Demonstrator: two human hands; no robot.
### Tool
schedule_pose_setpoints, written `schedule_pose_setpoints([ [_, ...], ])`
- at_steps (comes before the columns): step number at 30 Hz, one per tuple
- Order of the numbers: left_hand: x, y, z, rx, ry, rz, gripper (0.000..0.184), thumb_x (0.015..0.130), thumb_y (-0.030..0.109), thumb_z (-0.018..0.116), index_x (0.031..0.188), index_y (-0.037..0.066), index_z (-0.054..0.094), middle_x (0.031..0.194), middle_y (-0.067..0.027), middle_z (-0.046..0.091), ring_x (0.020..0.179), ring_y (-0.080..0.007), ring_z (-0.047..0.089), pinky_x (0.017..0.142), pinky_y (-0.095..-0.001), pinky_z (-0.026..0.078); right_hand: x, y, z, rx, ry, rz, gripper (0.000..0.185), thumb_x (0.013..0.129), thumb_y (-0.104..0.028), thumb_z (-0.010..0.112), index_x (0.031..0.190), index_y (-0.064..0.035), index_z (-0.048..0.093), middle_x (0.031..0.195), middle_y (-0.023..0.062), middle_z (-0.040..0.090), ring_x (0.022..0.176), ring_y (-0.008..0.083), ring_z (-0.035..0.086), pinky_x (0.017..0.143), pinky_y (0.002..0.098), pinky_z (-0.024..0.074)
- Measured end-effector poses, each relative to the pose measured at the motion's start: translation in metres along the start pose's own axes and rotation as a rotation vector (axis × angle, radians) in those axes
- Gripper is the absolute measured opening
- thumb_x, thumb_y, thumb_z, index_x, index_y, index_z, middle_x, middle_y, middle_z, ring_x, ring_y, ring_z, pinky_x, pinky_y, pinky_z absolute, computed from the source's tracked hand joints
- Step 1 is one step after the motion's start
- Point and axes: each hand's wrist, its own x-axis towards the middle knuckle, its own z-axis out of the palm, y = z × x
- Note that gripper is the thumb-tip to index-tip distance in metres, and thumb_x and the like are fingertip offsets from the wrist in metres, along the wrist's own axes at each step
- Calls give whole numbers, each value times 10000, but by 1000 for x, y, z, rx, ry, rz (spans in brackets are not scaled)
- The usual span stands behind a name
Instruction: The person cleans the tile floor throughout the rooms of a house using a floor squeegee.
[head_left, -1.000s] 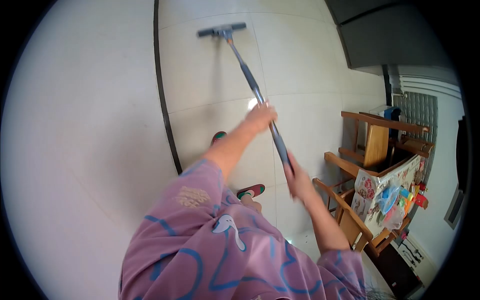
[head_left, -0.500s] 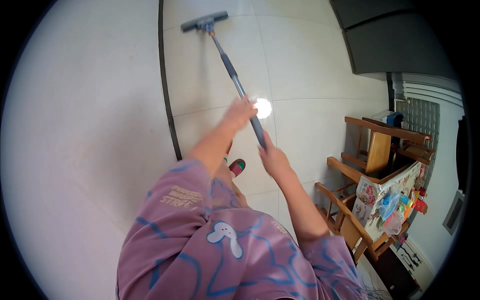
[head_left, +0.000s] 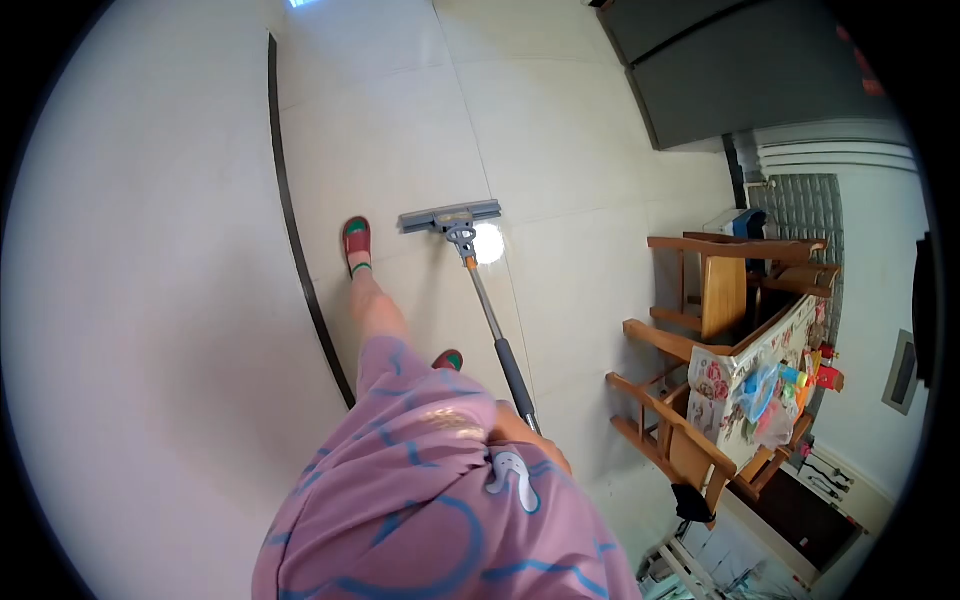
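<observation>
A mop [head_left: 511, 375] with a wide grey head, an orange joint and a dark grip sleeve on its metal pole slants down to my body. Its head [head_left: 450, 217] rests on the pale tiled floor. Low in the view, my left hand [head_left: 535, 436] is at the pole, partly covered by my pink shirt; it appears closed round it, though the fingers are mostly hidden. My right hand is out of sight. A red slipper [head_left: 357, 238] is on my forward foot, left of the mop head; another slipper [head_left: 449, 360] shows partly behind it.
Along the left runs a white wall with a dark baseboard [head_left: 296, 230]. Wooden chairs [head_left: 724, 300] surround a table with a flowered cloth [head_left: 708, 385] on the right, with plastic bags [head_left: 775, 420] on it. A dark cabinet [head_left: 750, 85] stands at the upper right.
The mop head has come back from far ahead to near my feet. My arms have drawn in, and my right hand has left the view. One foot has stepped forward.
</observation>
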Motion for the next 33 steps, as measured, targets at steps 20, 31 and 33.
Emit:
schedule_pose_setpoints([
  [20, -393, 176, -633, 1194, 714, -1218, 114, 769, 89, 555, 833, 84, 649, 887, -132, 635, 888, -304, 629, 760, -411, 523, 337, -689, -83, 173, 119, -669, 546, 913, -233, 557, 1411, -110, 372, 889, 237, 638, 772, 326, 645, 707, 382, 504],
  [31, -437, 180, -533, 1260, 180, -1529, 185, 823, 127, 555, 970, 192, 646, 1138, -21, 608, 1341, -254, 371, 1087, -485, 282, 320, -641, -3, -36, 8, -679, 607, 880, -196, 522, 1438, -142, 287, 737, 224, 634, 680, 400, 626, 625, 494, 491],
  [33, -389, 160, -472, 1066, 124, -1427, 154, 815, 145, 562, 893, 215, 675, 1009, -18, 651, 1235, -240, 477, 1031, -465, 329, 296, -550, 6, -73, 39, -671, 616, 875, -216, 548, 1436, -179, 298, 705, 216, 628, 662, 393, 626, 607, 493, 491],
])
